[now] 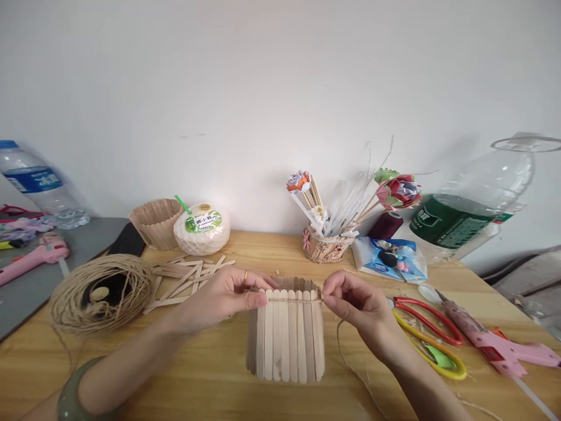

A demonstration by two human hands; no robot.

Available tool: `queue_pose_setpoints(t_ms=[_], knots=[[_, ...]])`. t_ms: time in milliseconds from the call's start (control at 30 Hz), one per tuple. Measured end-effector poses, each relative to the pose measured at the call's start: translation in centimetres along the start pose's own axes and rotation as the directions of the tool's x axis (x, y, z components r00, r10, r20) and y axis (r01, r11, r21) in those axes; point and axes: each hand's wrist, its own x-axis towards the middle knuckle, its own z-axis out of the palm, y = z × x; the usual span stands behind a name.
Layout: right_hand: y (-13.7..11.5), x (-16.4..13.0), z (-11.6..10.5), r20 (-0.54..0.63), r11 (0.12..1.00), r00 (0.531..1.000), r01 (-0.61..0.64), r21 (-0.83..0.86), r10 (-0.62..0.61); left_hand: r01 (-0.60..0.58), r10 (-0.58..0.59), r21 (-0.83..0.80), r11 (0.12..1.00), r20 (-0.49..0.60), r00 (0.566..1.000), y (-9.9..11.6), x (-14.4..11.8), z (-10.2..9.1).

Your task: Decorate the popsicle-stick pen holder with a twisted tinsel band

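A container of upright wooden craft sticks (289, 342) stands on the table before me. A strand of jute twine (295, 300) runs across its front just under the rounded stick tops. My left hand (241, 292) grips the container's upper left edge, thumb in front over the twine's end and fingers behind. At the upper right corner my right hand (357, 301) pinches the twine between thumb and forefinger. From there the twine's tail hangs down and curves along the tabletop toward the front.
A coil of twine (103, 292) lies left, beside loose craft sticks (193, 278). Behind stand another stick container (158, 225), a wrapped coconut (202, 229) and a decorated basket (328, 245). Scissors (432, 333), a pink glue gun (486, 339) and a large bottle (468, 204) are right.
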Motion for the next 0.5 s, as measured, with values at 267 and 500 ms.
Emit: queue_pose_setpoints(t_ms=[267, 500], knots=[[-0.22, -0.16, -0.32, -0.002, 1.0, 1.0, 0.013, 0.027, -0.013, -0.027, 0.027, -0.017, 0.999, 0.012, 1.0, -0.34, -0.15, -0.3], [-0.21, -0.01, -0.24, 0.007, 0.996, 0.999, 0.032, 0.082, -0.033, -0.078, 0.081, -0.086, 0.993, 0.031, 0.996, -0.94, -0.21, -0.58]])
